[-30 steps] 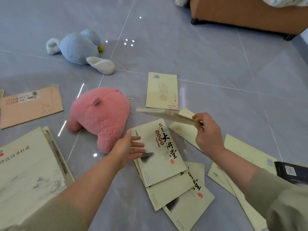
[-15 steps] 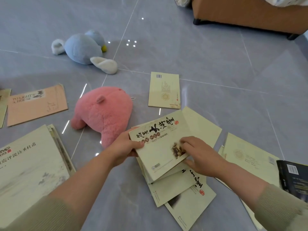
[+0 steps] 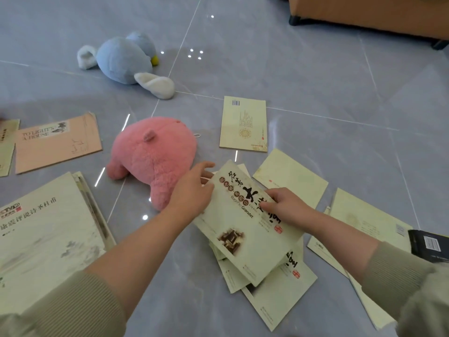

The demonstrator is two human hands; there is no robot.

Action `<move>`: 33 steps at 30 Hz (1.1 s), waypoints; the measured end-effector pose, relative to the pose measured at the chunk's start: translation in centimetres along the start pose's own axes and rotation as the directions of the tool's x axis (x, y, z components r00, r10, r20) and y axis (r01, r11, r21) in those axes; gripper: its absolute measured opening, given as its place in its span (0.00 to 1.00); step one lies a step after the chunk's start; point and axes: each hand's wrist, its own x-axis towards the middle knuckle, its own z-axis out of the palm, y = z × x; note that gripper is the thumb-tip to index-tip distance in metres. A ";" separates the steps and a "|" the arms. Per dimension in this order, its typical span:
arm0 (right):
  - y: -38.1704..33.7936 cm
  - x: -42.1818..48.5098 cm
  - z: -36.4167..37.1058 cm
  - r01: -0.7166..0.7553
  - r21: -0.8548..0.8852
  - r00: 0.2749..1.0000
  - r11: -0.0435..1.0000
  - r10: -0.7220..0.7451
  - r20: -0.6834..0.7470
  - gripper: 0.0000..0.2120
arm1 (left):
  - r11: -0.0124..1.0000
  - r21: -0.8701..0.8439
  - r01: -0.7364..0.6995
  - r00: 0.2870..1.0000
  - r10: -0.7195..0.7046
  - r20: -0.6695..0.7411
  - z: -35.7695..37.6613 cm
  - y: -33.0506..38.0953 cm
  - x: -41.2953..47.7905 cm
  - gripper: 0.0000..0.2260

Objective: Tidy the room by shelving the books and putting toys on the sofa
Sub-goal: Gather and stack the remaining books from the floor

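Observation:
A pile of pale green books (image 3: 245, 234) lies on the grey floor in front of me; the top one reads "Eugenie Grandet". My left hand (image 3: 194, 190) grips the pile's upper left edge. My right hand (image 3: 286, 207) presses on the top cover from the right, fingers curled over it. A pink plush pig (image 3: 155, 156) lies just left of my left hand. A blue and white plush (image 3: 124, 60) lies farther back. More green books lie singly at back (image 3: 244, 124), behind the pile (image 3: 291, 176) and at right (image 3: 364, 227).
A salmon book "To Light's a House" (image 3: 58, 144) and a large pale album (image 3: 43, 239) lie at left. A black book (image 3: 427, 246) sits at the right edge. The brown sofa base (image 3: 369, 15) stands at the top right.
My right hand laid the book it was holding onto the pile and now rests on its cover. Both hands have turned the stacked top books clockwise.

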 end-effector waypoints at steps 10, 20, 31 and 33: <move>0.3 4.2 2.3 -0.109 -0.118 0.986 0.987 0.092 -0.142 0.04 | 0.852 0.522 0.029 0.945 -0.193 0.263 4.9 -4.2 0.1 0.39; 2.0 4.5 3.7 -0.185 0.215 0.965 0.959 0.219 -0.143 0.10 | 0.961 0.034 0.275 0.961 -0.274 -0.025 5.0 -4.9 0.2 0.21; 2.6 5.1 -0.2 -0.128 0.607 0.902 0.785 0.347 -0.259 0.05 | 0.922 -0.068 0.381 0.924 -0.380 0.030 3.7 -5.0 0.6 0.29; 3.4 5.1 -1.9 -0.124 0.802 0.910 0.584 0.389 -0.142 0.07 | 0.912 0.064 0.404 0.915 -0.404 -0.019 3.4 -5.7 0.1 0.25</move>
